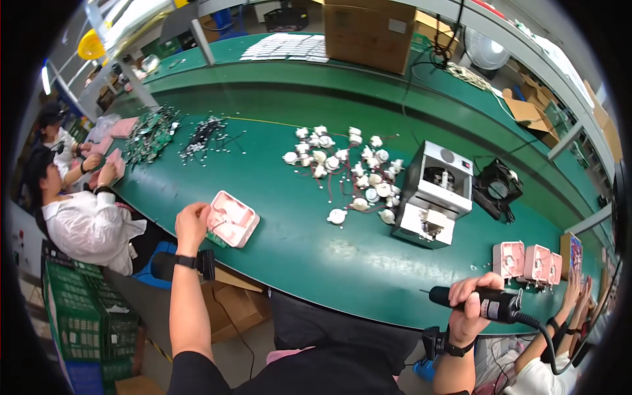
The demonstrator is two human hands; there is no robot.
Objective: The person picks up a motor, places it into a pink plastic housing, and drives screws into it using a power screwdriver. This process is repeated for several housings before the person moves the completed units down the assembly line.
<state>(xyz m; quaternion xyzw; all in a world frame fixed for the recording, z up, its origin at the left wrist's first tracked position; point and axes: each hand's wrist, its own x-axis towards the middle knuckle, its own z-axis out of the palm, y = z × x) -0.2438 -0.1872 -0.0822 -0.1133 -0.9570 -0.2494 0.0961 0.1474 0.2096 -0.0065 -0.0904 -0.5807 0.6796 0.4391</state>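
My left hand is at the left part of the bench, its fingers closed at the left edge of a pink plastic housing. The housing lies with its hollow side up and has thin wires inside. A bit of green circuit board shows at its lower left edge. In my right hand is a black electric screwdriver, its thin bit pointing left over the front edge of the bench. A dark cable runs from its rear end to the lower right.
White motor-like parts with wires lie mid-bench, beside a silver machine and a black fan. Several pink housings stand at right. Circuit boards and black wired pieces are heaped at left. Co-workers sit on both sides.
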